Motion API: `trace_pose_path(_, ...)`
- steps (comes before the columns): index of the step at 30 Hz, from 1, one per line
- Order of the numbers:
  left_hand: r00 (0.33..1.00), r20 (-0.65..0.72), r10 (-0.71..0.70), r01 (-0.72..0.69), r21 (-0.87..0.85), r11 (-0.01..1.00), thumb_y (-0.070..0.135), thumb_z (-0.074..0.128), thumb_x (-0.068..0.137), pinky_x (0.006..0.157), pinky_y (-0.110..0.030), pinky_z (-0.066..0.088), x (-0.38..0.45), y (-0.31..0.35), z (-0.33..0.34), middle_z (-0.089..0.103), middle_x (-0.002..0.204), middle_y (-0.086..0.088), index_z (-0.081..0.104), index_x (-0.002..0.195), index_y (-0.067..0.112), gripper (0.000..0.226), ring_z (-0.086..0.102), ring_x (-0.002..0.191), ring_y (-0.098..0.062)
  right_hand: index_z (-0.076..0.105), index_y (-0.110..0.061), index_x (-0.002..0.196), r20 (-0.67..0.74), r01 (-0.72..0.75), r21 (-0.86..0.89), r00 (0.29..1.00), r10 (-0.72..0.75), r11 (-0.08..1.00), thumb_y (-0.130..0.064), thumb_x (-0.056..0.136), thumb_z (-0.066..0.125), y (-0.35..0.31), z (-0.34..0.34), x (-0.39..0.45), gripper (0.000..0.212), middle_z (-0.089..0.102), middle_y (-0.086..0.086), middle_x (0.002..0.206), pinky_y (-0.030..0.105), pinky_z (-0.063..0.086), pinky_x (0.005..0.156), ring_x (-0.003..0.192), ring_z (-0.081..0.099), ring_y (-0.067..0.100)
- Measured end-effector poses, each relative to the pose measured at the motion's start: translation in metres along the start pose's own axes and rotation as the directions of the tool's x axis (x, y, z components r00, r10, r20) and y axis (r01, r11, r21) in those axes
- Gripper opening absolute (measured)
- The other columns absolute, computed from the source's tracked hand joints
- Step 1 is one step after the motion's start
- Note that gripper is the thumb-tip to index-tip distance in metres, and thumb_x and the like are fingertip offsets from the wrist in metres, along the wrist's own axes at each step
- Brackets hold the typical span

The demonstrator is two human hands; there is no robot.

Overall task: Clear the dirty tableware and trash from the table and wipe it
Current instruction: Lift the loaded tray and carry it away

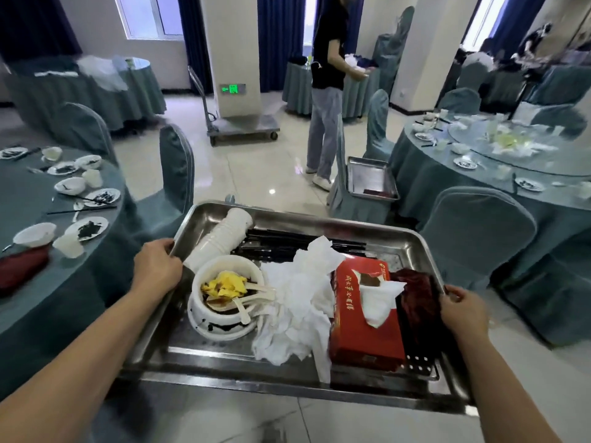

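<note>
Head view of a banquet room. A steel tray (287, 375) is carried level above the tiled floor by 2 hands. The left hand (156, 266) has its grip clamped on the tray's left rim, fingers curled over the edge; the right hand (463, 311) has its grip clamped on the right rim, thumb on top.

Tray contents, left to right: a stack of white cups (220, 238) lying on its side at the far left; black chopsticks (287, 243) along the far side; a white bowl (224, 289) holding yellow scraps and white spoons, nested on other bowls and plates; crumpled white napkins (297, 302) in the middle; a red tissue box (358, 321) with a tissue sticking out; a dark red cloth (415, 298) just beside the right hand.

At left, a round bench (28, 199) in a teal cloth carries soiled plates, bowls, cups and chopsticks. At far right, a second bench (431, 167) carries similar tableware and crumpled paper. Between them, a second tray (372, 179) rests on a covered chair. A person (326, 91) stands beyond it, near a platform trolley (243, 126).
</note>
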State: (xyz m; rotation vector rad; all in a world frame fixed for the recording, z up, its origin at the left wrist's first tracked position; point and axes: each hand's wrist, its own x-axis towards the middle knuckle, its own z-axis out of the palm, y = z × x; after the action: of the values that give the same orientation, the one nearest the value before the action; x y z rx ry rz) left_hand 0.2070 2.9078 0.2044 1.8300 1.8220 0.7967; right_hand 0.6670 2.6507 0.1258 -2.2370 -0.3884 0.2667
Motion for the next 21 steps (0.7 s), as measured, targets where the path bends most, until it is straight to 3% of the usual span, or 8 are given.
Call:
trace_pose_path(5, 0.999, -0.031, -0.015, 0.014, -0.048, 0.999, -0.009, 0.054, 0.079, 0.095, -0.046, 0.052, 0.118, 0.037, 0.060, 0.074, 0.106, -0.022, 0.076, 0.107, 0.008, 0.039, 0.066, 0.103, -0.041, 0.076, -0.012, 0.110, -0.007, -0.022, 0.045, 1.000, 0.023, 0.999, -0.019, 0.085, 0.072, -0.062, 0.080, 0.121, 0.026, 0.076, 0.014, 0.101, 0.044, 0.054, 0.094, 0.100, 0.070, 0.032)
trace_pose_path(11, 0.994, -0.027, -0.107, 0.106, -0.034, 0.994, -0.008, 0.054, 0.084, 0.097, -0.045, 0.050, 0.246, 0.085, 0.113, 0.072, 0.114, -0.021, 0.073, 0.120, 0.011, 0.045, 0.064, 0.108, -0.041, 0.076, -0.013, 0.111, 0.019, 0.054, 0.002, 0.998, -0.054, 0.999, -0.015, 0.086, 0.068, -0.159, 0.161, 0.240, 0.027, 0.075, 0.016, 0.101, 0.043, 0.052, 0.094, 0.099, 0.069, 0.035)
trace_pose_path(21, 0.978, -0.084, -0.192, 0.190, -0.037, 0.981, -0.009, 0.054, 0.082, 0.082, -0.041, 0.049, 0.459, 0.162, 0.209, 0.072, 0.101, -0.021, 0.074, 0.113, 0.006, 0.040, 0.063, 0.090, -0.035, 0.072, -0.009, 0.119, 0.089, 0.076, 0.041, 0.993, -0.079, 0.996, -0.011, 0.089, 0.063, -0.287, 0.320, 0.443, 0.031, 0.073, 0.018, 0.109, 0.039, 0.048, 0.101, 0.108, 0.066, 0.035)
